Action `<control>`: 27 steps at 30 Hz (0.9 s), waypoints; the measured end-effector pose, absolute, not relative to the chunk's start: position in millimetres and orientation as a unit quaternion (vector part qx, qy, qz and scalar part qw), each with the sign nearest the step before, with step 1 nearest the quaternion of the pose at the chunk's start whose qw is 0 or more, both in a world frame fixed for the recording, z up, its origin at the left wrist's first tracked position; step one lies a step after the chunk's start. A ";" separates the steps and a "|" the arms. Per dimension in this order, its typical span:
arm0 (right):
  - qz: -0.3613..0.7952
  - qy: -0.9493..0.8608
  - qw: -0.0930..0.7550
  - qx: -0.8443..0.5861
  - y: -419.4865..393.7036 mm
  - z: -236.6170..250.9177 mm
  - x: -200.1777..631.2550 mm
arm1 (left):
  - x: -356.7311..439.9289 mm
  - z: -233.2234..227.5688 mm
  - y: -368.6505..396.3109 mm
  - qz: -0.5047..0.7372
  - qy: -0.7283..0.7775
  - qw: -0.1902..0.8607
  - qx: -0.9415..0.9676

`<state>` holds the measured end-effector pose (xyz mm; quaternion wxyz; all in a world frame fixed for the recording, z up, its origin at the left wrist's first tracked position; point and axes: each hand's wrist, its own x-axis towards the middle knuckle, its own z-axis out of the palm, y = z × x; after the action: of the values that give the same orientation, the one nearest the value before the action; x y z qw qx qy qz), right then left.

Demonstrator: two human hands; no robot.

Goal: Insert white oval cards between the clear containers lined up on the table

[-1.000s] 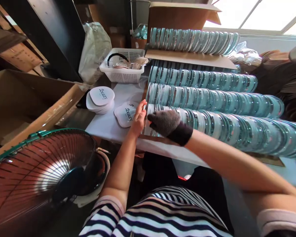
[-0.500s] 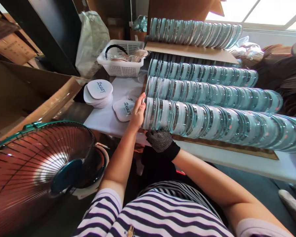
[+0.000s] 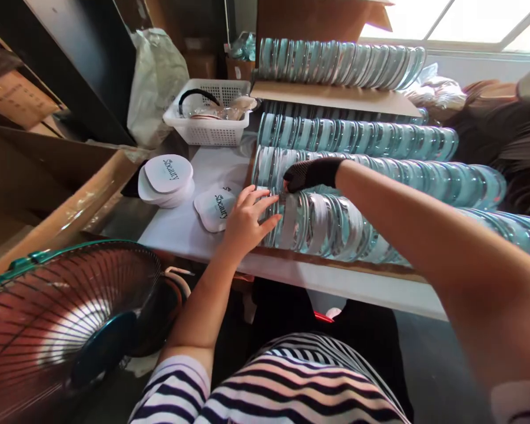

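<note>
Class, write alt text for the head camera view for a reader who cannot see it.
A bare left hand presses the end of the nearest row of clear round lids on a white table, while the gloved right hand pinches its top edge. Printed white cards lie beside it.

Bare tabletop (image 3: 189, 227) left of disc rows (image 3: 335, 221); card stacks (image 3: 165, 179), basket (image 3: 207, 126) crowd it.

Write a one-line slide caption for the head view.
Bare left hand and gloved right hand touch the nearest row of round mirrors.
</note>
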<state>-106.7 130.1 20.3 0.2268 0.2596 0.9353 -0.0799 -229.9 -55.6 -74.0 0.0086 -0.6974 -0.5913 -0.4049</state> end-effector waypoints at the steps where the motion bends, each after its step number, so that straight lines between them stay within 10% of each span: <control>1: -0.099 0.925 0.242 0.276 130.8 19.4 -113.1 | -230.6 -74.5 -54.9 -0.407 -0.591 0.011 -0.696; 11: 0.075 0.939 0.074 0.329 42.8 31.6 -82.3 | -235.4 -77.0 -54.4 -0.415 -0.584 0.007 -0.698; 22: -0.006 0.925 -0.039 0.377 -78.5 -107.2 -26.1 | -235.5 -81.2 -53.2 -0.429 -0.580 0.016 -0.692; 27: 0.010 0.906 -0.113 0.409 -39.5 -48.8 -3.5 | -214.3 -65.5 -63.6 -0.404 -0.599 0.064 -0.688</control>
<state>-3.5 -39.5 -48.8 -0.1128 0.4086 0.9057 0.0101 -214.3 -63.6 -65.5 0.0644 -0.6883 -0.5991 -0.4039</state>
